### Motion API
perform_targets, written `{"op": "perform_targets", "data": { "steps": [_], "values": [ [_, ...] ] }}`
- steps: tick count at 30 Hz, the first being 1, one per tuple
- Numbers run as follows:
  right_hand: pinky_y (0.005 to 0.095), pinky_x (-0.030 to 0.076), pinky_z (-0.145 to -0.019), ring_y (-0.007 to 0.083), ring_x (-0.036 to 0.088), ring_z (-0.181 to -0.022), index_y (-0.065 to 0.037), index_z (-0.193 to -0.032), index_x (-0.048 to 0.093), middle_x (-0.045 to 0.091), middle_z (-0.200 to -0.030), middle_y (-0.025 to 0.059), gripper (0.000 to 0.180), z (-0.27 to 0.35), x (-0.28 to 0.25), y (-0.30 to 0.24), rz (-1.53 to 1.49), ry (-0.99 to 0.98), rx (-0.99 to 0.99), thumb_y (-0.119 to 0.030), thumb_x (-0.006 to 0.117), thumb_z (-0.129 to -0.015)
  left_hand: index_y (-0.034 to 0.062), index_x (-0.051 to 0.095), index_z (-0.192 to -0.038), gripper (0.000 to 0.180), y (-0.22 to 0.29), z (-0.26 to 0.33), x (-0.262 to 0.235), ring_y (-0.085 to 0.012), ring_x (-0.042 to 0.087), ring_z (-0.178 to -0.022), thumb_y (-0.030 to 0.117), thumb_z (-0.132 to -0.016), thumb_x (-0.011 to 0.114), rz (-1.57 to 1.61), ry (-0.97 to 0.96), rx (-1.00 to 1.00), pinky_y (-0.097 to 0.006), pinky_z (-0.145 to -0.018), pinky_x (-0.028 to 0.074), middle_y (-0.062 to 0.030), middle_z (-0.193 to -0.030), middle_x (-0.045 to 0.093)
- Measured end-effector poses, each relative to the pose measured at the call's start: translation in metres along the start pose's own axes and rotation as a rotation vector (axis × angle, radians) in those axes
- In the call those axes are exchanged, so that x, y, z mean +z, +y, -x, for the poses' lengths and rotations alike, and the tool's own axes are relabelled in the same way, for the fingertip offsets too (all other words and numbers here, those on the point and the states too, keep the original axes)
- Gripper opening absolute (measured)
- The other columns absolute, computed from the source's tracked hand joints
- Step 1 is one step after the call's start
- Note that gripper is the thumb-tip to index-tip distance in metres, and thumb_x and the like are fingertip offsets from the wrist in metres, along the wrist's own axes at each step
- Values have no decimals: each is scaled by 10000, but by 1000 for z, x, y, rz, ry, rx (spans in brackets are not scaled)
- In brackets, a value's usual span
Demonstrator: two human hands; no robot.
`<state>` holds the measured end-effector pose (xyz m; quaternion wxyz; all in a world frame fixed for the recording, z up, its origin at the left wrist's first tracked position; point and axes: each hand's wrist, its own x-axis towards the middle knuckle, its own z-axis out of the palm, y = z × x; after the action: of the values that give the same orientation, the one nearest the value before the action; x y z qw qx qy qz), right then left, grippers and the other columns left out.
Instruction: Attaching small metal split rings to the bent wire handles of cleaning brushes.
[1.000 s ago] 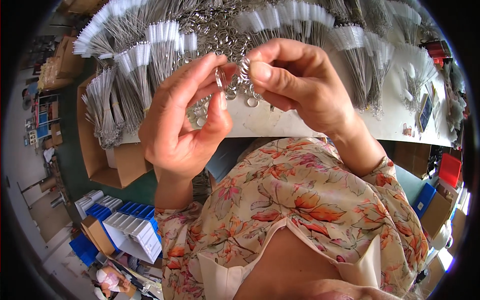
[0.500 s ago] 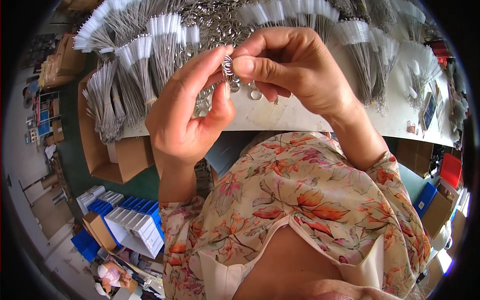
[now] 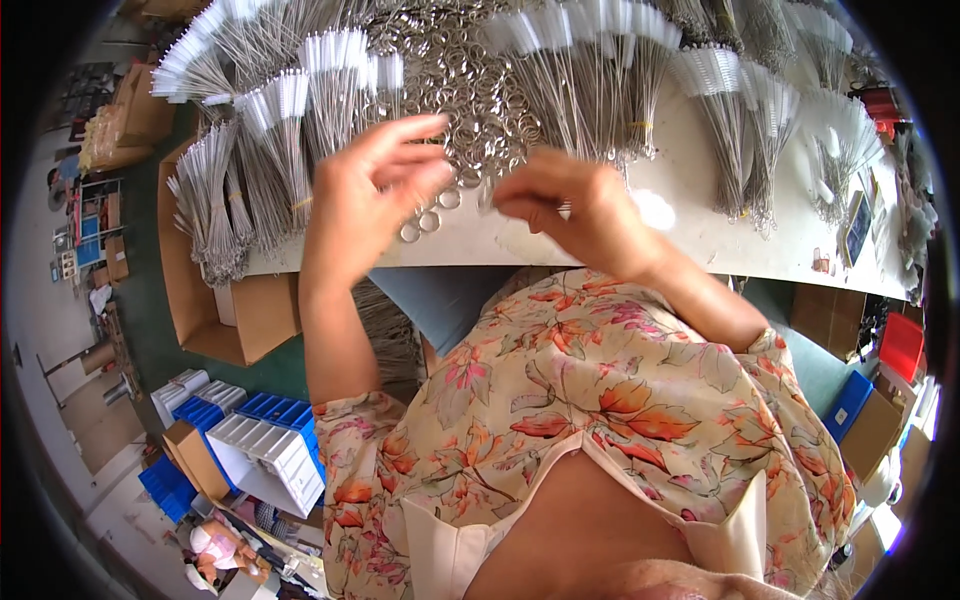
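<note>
A heap of shiny metal split rings [image 3: 465,70] lies on the table in front of me, with a few loose rings [image 3: 430,220] near the table's front edge. My left hand [image 3: 365,190] hovers at the left side of the heap, fingers stretched and apart, with nothing visible in them. At the heap's right side is my right hand [image 3: 575,205], its fingers curled and pressed together. A small shiny sliver shows at its fingertips, too blurred to name. Bundles of wire-handled brushes with white bristles [image 3: 330,70] lie left of the heap, and more brushes [image 3: 590,50] lie to its right.
Further brush bundles [image 3: 740,130] spread along the right of the white table [image 3: 700,245]. An open cardboard box [image 3: 255,320] stands by the table's left end. White and blue plastic bins [image 3: 265,455] are on the lower left, near another person [image 3: 220,550].
My hands have parted and come away from the small rings they held together. The right hand has moved down, the left slightly. Loose rings now show between them.
</note>
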<state>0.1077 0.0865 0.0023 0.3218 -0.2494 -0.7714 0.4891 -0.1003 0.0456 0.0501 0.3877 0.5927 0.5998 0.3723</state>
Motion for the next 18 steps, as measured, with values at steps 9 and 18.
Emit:
{"op": "perform_targets", "data": {
  "steps": [9, 18],
  "values": [
    [309, 486, -678, 203, 572, -793, -77, -859, 640, 601, -826, 42, 164, 13, 0, 54, 523, -50, -425, -64, 660, -697, 71, 653, -793, 263, -95, -66, -15, -321, 617, -713, 333, -766, 642, -909, 158, -242, -393, -647, 480, -129, -743, 646],
    [322, 487, -670, 238, 633, -726, -78, -882, 674, 665, -787, 99, 270, -72, -89, 84, 730, 182, 369, -323, 625, -782, 93, 638, -805, 188, -99, -62, -14, -279, 631, -732, 272, -766, 594, -751, 338, -248, -362, -641, 480, -102, -762, 652]
  ]
}}
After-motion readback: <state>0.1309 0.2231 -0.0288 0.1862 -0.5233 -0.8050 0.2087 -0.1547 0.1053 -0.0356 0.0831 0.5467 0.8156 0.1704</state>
